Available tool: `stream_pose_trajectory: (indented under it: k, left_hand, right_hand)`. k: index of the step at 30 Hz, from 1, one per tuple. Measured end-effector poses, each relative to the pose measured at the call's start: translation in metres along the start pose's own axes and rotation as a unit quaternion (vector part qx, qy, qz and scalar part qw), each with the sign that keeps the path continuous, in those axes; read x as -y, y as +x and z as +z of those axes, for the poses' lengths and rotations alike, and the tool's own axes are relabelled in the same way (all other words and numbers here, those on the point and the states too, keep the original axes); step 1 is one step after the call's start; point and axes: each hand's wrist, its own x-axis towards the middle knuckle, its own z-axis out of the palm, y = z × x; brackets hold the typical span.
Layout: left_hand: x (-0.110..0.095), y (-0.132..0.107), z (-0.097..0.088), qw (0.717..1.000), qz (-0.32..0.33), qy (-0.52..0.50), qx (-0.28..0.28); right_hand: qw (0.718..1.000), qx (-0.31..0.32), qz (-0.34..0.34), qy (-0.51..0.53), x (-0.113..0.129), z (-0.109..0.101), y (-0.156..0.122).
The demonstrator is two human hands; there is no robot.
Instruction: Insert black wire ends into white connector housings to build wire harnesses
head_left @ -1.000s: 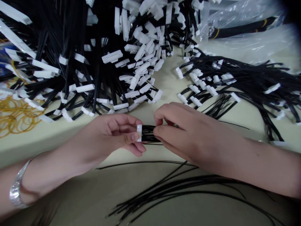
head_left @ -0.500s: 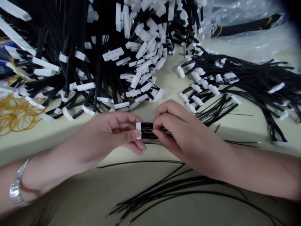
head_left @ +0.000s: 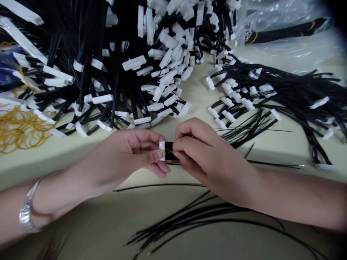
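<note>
My left hand (head_left: 141,151) pinches a white connector (head_left: 162,150) between thumb and fingers, near the middle of the view. Several black wires (head_left: 168,151) run out of the connector to the right. Close beside it, my right hand (head_left: 200,151) is closed on these wires, with its fingertips just short of the connector. Its palm and fingers hide where the wires go. Below both hands lie loose black wires (head_left: 189,216) with bare metal ends.
Piled black cables with white connectors (head_left: 165,79) fill the back left and middle. More cables (head_left: 292,86) lie to the right. Yellow rubber bands (head_left: 24,130) sit at the left. At the back right, a clear plastic bag (head_left: 284,50) lies by a tied wire bundle (head_left: 287,32).
My right hand has slid left along the wires, closer to the connector. My left hand keeps its pinch on the connector. The whole view has shifted slightly.
</note>
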Motion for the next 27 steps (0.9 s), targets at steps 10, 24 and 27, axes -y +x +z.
stream_pose_trajectory:
  k: [10, 24, 27]
  left_hand:
    - [0.006, 0.001, -0.004, 0.998, 0.031, -0.056, 0.002]
    - [0.005, 0.001, -0.005, 0.997, 0.057, -0.047, -0.031]
    - [0.006, 0.001, -0.005, 0.998, 0.062, -0.015, -0.018]
  right_hand:
    - [0.993, -0.039, -0.024, -0.106, 0.015, -0.014, 0.001]
    - [0.991, 0.035, 0.038, -0.12, 0.024, -0.016, -0.005]
    - [0.991, 0.015, 0.048, -0.123, 0.019, -0.021, 0.001]
